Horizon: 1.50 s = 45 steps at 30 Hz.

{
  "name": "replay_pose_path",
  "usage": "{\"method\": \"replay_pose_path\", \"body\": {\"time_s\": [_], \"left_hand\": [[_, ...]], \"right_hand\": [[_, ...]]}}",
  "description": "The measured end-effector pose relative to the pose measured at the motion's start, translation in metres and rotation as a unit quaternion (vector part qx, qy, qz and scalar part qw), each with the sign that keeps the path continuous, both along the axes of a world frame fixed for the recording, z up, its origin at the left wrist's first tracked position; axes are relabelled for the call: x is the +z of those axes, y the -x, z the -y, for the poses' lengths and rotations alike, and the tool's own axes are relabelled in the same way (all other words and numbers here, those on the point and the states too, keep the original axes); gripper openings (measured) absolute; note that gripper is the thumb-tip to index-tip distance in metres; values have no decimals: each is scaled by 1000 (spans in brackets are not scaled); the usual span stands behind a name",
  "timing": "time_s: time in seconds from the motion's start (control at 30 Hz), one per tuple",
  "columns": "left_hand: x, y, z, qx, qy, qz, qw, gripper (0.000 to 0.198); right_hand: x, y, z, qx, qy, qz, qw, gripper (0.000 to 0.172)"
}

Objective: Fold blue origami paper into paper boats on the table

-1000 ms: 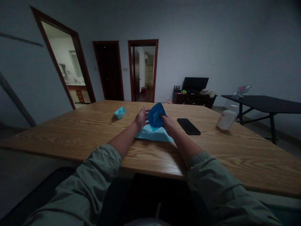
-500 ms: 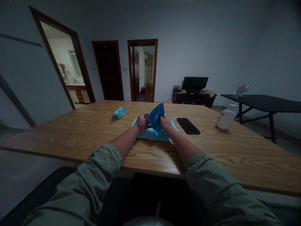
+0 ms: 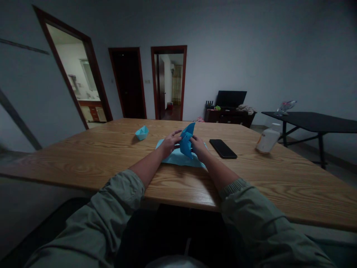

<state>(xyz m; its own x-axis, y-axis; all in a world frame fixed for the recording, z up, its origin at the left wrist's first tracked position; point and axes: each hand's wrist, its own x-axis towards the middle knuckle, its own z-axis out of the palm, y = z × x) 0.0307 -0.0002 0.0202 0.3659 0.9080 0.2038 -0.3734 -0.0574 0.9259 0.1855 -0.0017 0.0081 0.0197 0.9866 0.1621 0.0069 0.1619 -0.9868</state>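
2 hands close together above the wooden counter: left hand curled against one side of a folded blue paper, right hand pinching the other side, the paper clamped between them. Peak of the fold pointing upward, held clear of the surface, probably to keep both sides within easy reach of the fingers. Directly beneath the hands, a flat light-blue paper sheet on the counter, apparently kept close as a backing or spare piece. Well off to the left, 1 small pale-blue paper boat sitting upright, seemingly set aside from the working spot. Just beside the right hand, a black smartphone lying flat; farther right, a white plastic bottle near the counter's edge, both apparently placed to leave the middle free. Olive-green sleeves pushed back, forearms reaching forward across the counter, bare and unhindered near the paper.
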Motion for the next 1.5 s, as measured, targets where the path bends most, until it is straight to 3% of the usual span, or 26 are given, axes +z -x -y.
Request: {"method": "replay_pose_path", "body": {"time_s": [0.1,0.23,0.4,0.63,0.77,0.87,1.07,1.17,1.37,1.5], "left_hand": [[-2,2,-4,60,-32,-14,998,53],[-3,0,-6,114,-93,-49,988,53],[-3,-3,-5,107,-139,-73,982,52],[-4,-1,-6,107,-81,-80,988,48],[-5,-2,-5,65,-56,-89,992,47],[-4,-2,-3,50,-60,-98,992,45],[1,-1,2,88,-50,-67,993,41],[2,0,2,59,-26,-47,997,37],[3,0,3,34,-10,-41,999,33],[3,-1,5,22,-36,-58,997,45]], "right_hand": [[10,-1,10,55,66,-87,993,46],[15,-1,20,104,60,-97,988,54],[8,2,16,49,0,-22,999,52],[9,0,14,30,-48,-41,998,49],[6,0,12,52,-68,-54,995,49],[4,-1,10,49,-68,-27,996,47],[6,-1,12,17,-86,39,995,43],[5,-1,12,21,-99,48,994,40],[6,-1,9,-43,-140,92,985,34],[5,-1,8,-61,-145,99,983,35]]}}
